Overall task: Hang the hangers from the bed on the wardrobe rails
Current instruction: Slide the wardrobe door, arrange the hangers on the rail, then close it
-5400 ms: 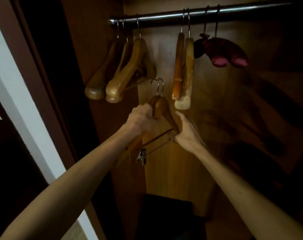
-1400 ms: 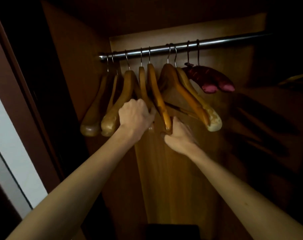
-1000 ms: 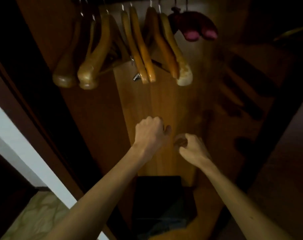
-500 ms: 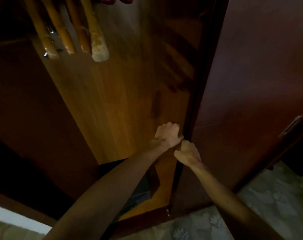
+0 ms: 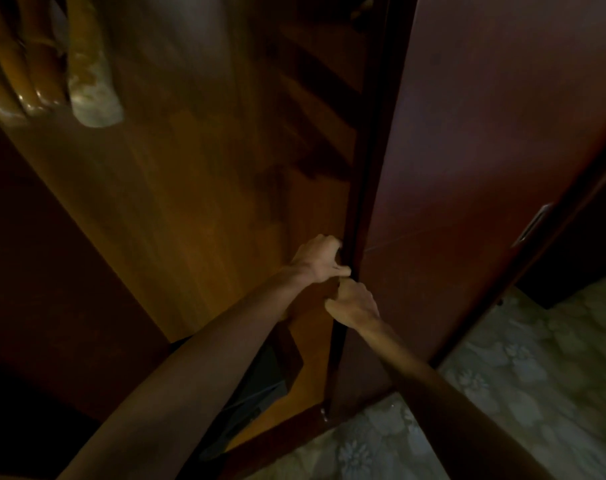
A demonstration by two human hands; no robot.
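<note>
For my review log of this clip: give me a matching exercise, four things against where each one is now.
Things:
1. left hand
2. right hand
3. hangers
4. floor

Places:
A. top left corner
B. door edge, upper grip
C. bottom right, patterned
D. door edge, lower grip

Pairs: 1-B, 2-D, 3-A, 4-C
</note>
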